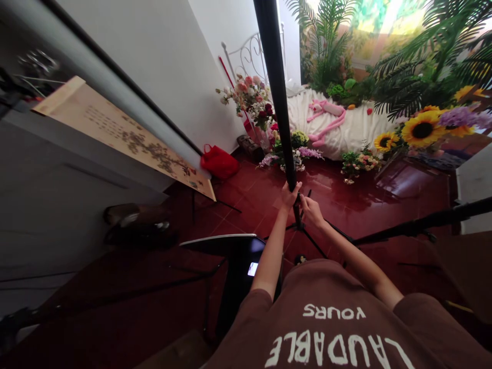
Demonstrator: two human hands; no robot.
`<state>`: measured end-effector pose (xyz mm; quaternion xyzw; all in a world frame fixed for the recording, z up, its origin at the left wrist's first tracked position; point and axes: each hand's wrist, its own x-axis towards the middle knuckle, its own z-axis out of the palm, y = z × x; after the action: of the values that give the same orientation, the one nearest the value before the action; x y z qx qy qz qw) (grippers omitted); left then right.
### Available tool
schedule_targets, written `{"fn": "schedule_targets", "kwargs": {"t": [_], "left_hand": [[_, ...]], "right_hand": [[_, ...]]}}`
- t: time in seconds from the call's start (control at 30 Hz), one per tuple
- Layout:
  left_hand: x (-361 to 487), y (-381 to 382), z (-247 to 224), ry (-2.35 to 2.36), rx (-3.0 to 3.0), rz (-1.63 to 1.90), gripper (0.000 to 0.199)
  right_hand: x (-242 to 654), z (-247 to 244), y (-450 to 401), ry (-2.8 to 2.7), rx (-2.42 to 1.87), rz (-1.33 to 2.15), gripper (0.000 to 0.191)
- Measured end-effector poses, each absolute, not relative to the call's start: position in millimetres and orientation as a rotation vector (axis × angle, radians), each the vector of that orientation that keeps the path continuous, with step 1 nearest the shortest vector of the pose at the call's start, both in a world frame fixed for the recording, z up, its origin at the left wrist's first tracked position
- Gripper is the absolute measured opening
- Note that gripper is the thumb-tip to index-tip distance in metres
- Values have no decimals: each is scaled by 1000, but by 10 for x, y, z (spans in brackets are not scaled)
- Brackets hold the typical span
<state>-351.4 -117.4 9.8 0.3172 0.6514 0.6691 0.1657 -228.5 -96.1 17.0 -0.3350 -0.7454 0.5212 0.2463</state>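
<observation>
A tall black tripod stand rises in front of me, its thin legs spread on the floor and its top out of view. My left hand is closed around the pole at its lower part. Just to the right and slightly lower, my right hand has its fingers pinched at the side of the same pole. The small part under those fingers looks like a locking knob, though they mostly cover it.
Flowers and a red bag lie beyond, near a white-draped bed with a pink plush toy. Sunflowers stand right. A hanging scroll slants at left. Another black pole crosses at right; a dark table is beside me.
</observation>
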Motion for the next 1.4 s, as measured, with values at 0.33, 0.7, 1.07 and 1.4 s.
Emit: {"fn": "schedule_targets", "kwargs": {"t": [0.33, 0.7, 1.07, 1.4], "left_hand": [[-3457, -1208, 176, 1893, 798, 1863, 37], [-3473, -1161, 152, 1870, 851, 1915, 40], [-3417, -1173, 176, 1940, 920, 1960, 44], [-2879, -1439, -556, 2104, 556, 2002, 46]], "right_hand": [[-2512, 281, -979, -169, -830, 2863, 30], [-2437, 281, -895, -36, -669, 2966, 25], [-2358, 253, -922, -106, -608, 2905, 26], [-915, 11, -593, -637, -1124, 2387, 10]]}}
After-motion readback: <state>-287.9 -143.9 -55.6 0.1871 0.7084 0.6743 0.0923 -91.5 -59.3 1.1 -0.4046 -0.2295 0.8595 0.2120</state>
